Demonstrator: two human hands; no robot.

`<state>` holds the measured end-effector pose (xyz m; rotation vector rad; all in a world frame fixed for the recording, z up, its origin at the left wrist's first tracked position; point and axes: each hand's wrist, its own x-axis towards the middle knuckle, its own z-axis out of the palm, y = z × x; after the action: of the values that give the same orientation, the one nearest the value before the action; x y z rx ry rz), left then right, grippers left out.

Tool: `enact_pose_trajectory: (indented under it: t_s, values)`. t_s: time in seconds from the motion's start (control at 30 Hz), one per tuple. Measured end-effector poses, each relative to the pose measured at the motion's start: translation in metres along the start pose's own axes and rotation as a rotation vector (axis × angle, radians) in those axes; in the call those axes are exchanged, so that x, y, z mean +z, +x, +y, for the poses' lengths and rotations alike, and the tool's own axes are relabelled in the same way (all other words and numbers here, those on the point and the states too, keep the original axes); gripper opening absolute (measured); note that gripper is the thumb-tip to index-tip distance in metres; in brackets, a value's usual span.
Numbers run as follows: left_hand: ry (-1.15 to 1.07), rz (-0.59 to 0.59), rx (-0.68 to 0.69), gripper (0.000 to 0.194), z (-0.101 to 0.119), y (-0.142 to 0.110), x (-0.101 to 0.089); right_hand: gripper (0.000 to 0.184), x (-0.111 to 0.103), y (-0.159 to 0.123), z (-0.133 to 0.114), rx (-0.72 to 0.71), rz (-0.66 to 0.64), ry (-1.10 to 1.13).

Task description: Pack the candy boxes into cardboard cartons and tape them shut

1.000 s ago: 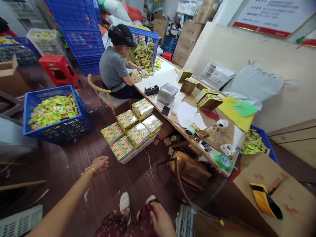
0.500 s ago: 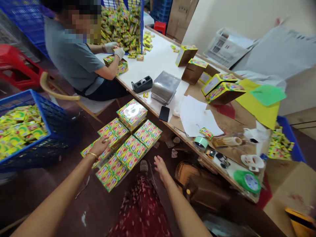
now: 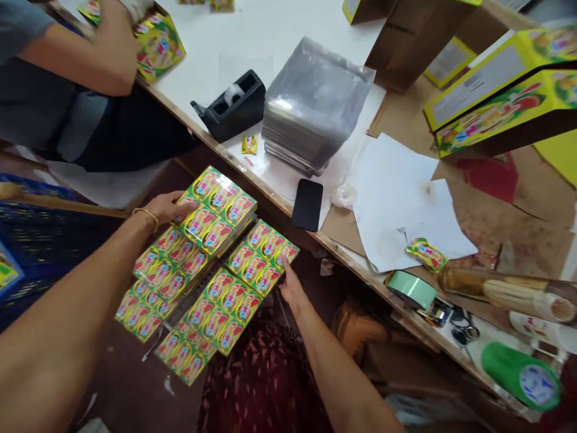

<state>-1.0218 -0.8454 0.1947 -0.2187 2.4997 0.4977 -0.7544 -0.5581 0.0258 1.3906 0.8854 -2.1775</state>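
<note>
Wrapped packs of yellow-green packets (image 3: 202, 282) lie stacked on a low tray on the floor beside the table. My left hand (image 3: 166, 207), with a gold bangle on the wrist, has its fingers stretched against the left side of the topmost pack (image 3: 219, 207). My right hand (image 3: 291, 287) reaches up from below, and its fingertips touch the near edge of the right-hand pack (image 3: 262, 255). Neither hand is wrapped round anything. My red patterned skirt (image 3: 265, 379) shows below the packs.
On the table edge stand a black tape dispenser (image 3: 232, 105), a stack of clear plastic bags (image 3: 315, 102), a black phone (image 3: 308, 204), white paper (image 3: 401, 204), a loose packet (image 3: 426, 254), green tape rolls (image 3: 411, 290) and yellow boxes (image 3: 496, 102). A seated co-worker's arm (image 3: 90, 57) is at the upper left.
The view has dropped close over the packs. My left hand slid from the left packs up to the topmost pack. My right hand moved forward onto the right-hand pack's edge.
</note>
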Motion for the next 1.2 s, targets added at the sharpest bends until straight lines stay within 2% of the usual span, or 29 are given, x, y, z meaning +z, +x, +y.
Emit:
enact_pose_trajectory:
  t_s: [0.07, 0.17, 0.3, 0.37, 0.5, 0.63, 0.77, 0.9, 1.07, 1.2]
  values:
    - [-0.158, -0.14, 0.014, 0.081, 0.0, 0.001, 0.005, 0.052, 0.005, -0.001, -0.002, -0.005, -0.037, 0.045]
    - [-0.332, -0.279, -0.017, 0.094, 0.014, -0.014, 0.03, 0.053, 0.017, -0.002, -0.005, -0.044, -0.101, 0.098]
    - [-0.318, -0.283, 0.019, 0.096, 0.043, -0.04, 0.072, 0.044, 0.025, -0.002, -0.008, -0.128, -0.091, 0.136]
    - [-0.344, -0.271, 0.037, 0.098, 0.052, -0.047, 0.083, 0.039, 0.025, -0.003, -0.011, -0.164, -0.066, 0.131]
    - [-0.456, -0.326, -0.025, 0.103, 0.053, -0.05, 0.083, 0.042, 0.024, -0.009, -0.018, -0.22, -0.05, 0.109]
    - [-0.592, -0.351, -0.08, 0.095, 0.05, -0.051, 0.077, 0.042, 0.025, -0.021, -0.021, -0.255, -0.033, 0.097]
    - [-0.68, -0.357, -0.08, 0.095, 0.052, -0.059, 0.083, 0.04, 0.02, -0.039, -0.022, -0.3, 0.007, 0.088]
    - [-0.821, -0.476, -0.108, 0.095, 0.053, -0.08, 0.095, 0.04, 0.01, -0.061, -0.027, -0.319, 0.047, 0.075]
    - [-0.927, -0.485, -0.179, 0.099, 0.05, -0.114, 0.103, 0.041, -0.006, -0.093, -0.03, -0.343, 0.084, 0.047]
    - [-0.98, -0.572, -0.139, 0.098, 0.052, -0.147, 0.104, 0.047, -0.025, -0.129, -0.022, -0.388, 0.108, 0.005]
